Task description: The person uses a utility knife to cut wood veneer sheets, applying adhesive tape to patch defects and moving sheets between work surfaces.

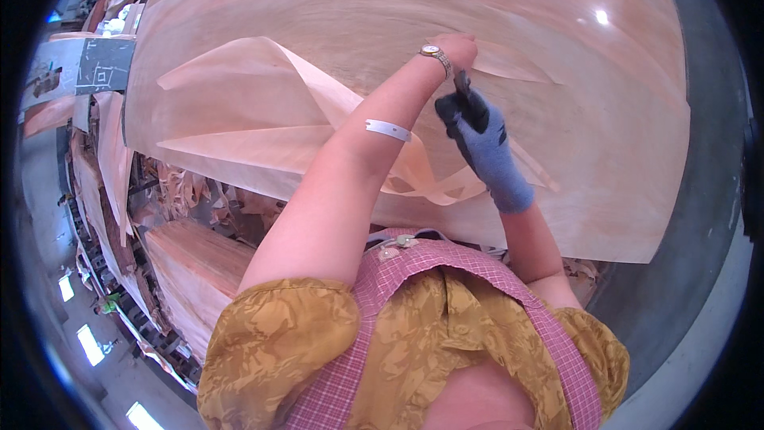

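My bare left hand (pixel 458 49), with a wristwatch (pixel 436 54) at its wrist, reaches over a broad, pale pinkish-brown wood veneer sheet (pixel 557 143). Its fingers are mostly hidden by the back of the hand, beside a raised edge or strip of veneer (pixel 513 62). Just nearer to me is my right hand (pixel 484 131), in a blue knit glove with black-coated fingers. These fingers are curled closed, and a narrow dark piece (pixel 462 84) sticks up from them; whether it is a tool or a gloved finger is unclear. Under my left forearm lies a folded, twisted veneer strip (pixel 318 91).
A grey board with white chalk-like marks (pixel 107 65) is at the left. Below it are torn veneer scraps (pixel 179 187) and a stack of veneer (pixel 195 271). Grey floor (pixel 708 215) runs along the right side.
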`<state>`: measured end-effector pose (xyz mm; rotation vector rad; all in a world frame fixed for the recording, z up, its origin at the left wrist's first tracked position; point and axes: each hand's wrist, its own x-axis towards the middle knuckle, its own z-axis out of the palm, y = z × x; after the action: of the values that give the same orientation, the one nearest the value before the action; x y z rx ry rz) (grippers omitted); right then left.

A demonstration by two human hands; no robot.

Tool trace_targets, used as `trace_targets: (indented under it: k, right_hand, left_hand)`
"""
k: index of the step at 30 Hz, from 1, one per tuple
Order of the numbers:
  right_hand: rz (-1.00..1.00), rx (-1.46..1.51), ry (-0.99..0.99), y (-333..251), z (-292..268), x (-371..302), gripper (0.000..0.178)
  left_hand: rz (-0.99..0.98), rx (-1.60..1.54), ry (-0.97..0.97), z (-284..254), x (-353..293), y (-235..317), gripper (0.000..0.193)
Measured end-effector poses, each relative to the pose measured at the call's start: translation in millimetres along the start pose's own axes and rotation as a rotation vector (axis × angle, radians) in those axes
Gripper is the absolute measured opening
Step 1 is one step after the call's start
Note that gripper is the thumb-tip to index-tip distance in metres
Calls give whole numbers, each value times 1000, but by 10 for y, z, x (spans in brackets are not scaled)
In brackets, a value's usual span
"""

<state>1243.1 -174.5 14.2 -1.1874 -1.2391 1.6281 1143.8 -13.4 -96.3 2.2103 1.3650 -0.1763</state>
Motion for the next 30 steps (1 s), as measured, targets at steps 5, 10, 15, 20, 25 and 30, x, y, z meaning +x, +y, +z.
trace_targets:
  k: [5,10,15,20,25,30]
  right_hand:
    - [265,265,-226,109,34,-46,31]
    - [263,207,-233,26,107,-71,29]
    - [332,116,-267,-235,67,-134,27]
    - [391,-87,-432,-463,-111,-173,26]
    - [365,-320,-323,-633,-613,-52,20]
    - [324,-504,-21,-446,-1150,550,23]
  left_hand:
    - [23,28,17,-13,24,48,33]
    - [-24,5,5,35,25,-15,30]
    - [17,26,91,-39,-132,69,23]
    - [96,67,285,104,-175,-5,21]
    - [116,50,429,240,-278,25,20]
    - [178,-87,674,534,-217,7,24]
